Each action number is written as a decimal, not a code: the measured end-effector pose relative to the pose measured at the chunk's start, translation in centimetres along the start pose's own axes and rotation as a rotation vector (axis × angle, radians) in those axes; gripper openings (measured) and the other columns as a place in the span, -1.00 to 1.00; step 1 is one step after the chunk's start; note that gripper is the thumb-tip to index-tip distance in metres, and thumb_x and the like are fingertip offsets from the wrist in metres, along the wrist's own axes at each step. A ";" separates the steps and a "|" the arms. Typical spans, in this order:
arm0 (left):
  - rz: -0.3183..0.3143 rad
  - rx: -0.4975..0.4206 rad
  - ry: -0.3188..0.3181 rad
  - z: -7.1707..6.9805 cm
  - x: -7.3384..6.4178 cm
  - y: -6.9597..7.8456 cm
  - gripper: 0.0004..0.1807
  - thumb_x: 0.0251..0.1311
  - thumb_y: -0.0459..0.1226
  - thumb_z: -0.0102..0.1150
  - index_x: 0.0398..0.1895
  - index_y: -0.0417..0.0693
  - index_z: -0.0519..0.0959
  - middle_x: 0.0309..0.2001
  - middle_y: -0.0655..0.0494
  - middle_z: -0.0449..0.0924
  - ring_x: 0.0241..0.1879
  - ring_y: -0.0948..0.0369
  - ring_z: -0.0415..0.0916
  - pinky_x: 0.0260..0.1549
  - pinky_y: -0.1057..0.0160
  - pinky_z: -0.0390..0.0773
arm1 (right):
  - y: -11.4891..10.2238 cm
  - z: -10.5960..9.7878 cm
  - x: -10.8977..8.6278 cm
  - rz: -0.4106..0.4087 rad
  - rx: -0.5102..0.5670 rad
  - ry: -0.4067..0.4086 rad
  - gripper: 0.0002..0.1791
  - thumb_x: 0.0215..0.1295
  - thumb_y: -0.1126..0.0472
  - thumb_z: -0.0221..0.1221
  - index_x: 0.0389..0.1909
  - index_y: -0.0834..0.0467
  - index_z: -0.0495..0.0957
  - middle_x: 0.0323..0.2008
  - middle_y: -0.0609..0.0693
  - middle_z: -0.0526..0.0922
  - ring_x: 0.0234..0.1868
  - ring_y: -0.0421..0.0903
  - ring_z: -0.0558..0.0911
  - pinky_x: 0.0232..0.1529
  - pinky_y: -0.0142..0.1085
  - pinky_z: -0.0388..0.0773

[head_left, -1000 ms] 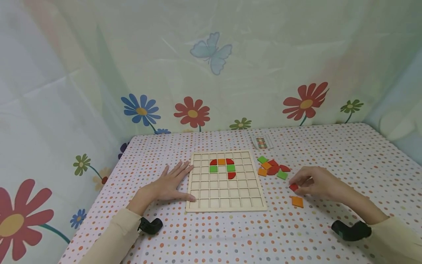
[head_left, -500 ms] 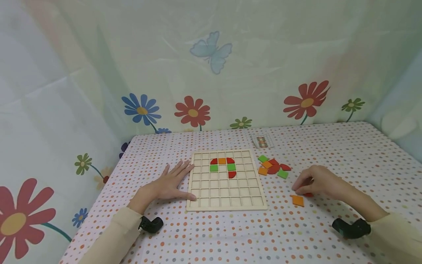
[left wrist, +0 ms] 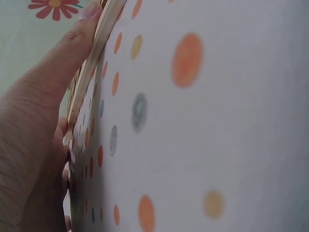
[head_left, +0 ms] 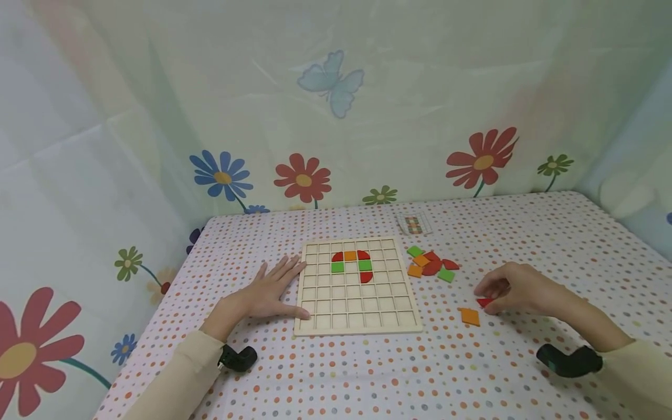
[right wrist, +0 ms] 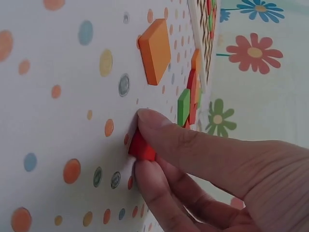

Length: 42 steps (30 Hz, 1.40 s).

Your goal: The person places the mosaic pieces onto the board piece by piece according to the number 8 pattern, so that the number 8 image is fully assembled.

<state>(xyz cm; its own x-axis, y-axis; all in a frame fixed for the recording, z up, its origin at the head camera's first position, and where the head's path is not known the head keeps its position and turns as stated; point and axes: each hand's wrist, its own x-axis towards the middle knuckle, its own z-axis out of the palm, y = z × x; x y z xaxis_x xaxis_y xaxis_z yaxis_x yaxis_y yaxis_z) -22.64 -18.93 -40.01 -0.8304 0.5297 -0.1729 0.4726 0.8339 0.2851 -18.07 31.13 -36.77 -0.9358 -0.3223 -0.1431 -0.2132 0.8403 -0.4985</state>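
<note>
Wooden board [head_left: 355,304] holds six pieces [head_left: 350,256], right hand [head_left: 520,289] apparently one red piece [right wrist: 141,148].

No text, brand or number can be read in these views. The small card [head_left: 423,222] on the tabletop [head_left: 325,379] bears a coloured printed pattern, but any writing on it is too small for reading.

Square, pale wooden grid board [head_left: 354,290] laid flat, touched along its nine o'clock edge by spread left hand [head_left: 270,294]. Six flat red, orange and green tiles [head_left: 364,266] set in cells toward twelve o'clock, red ones rounded at one corner. Off the board at three o'clock, small, thick red tile [head_left: 484,302] pinched by right hand [head_left: 517,289], outline partly covered.
</note>
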 end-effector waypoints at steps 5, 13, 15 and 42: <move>-0.010 -0.009 -0.001 0.3 -0.2 -0.4 0.27 0.14 0.41 0.29 0.74 0.08 -0.10 0.72 0.00 -0.24 0.68 -0.05 -0.36 0.53 -0.35 -0.37 | -0.3 0.0 0.5 0.026 -0.007 -0.018 -0.76 0.00 0.39 0.56 -0.28 0.25 0.77 -0.40 -0.10 0.69 -0.37 -0.12 0.60 -0.35 -0.25 0.59; -0.019 0.005 0.002 0.3 -0.2 -0.9 0.27 0.15 0.42 0.28 0.74 0.10 -0.12 0.72 0.02 -0.26 0.68 -0.03 -0.37 0.54 -0.34 -0.38 | -1.5 0.1 1.0 -0.081 -0.045 -0.004 -0.80 0.04 0.42 0.54 -0.28 0.27 0.81 -0.36 -0.09 0.72 -0.36 -0.16 0.60 -0.38 -0.36 0.57; -0.017 0.003 0.001 0.2 -0.2 -0.9 0.27 0.16 0.41 0.28 0.74 0.10 -0.12 0.72 0.02 -0.26 0.68 -0.03 -0.37 0.54 -0.34 -0.38 | -2.2 0.2 1.3 -0.124 -0.056 0.019 -0.80 0.06 0.42 0.53 -0.25 0.26 0.81 -0.36 -0.12 0.70 -0.35 -0.17 0.59 -0.37 -0.38 0.58; -0.011 0.021 -0.010 0.1 0.4 -0.4 0.27 0.15 0.48 0.20 0.74 0.17 -0.15 0.72 0.09 -0.30 0.69 0.01 -0.40 0.54 -0.33 -0.39 | -15.8 7.5 14.0 -0.662 0.165 -0.005 -0.84 0.34 0.42 0.35 -0.09 0.28 0.78 -0.26 -0.04 0.69 -0.25 -0.18 0.58 -0.24 -0.33 0.57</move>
<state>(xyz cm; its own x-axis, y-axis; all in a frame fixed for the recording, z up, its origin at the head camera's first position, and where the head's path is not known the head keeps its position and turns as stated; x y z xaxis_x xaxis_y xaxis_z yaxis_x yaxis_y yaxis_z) -23.15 -19.04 -40.32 -0.8329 0.5215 -0.1851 0.4691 0.8429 0.2636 -25.68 10.10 -37.35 -0.6213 -0.7481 0.2331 -0.6942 0.3876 -0.6065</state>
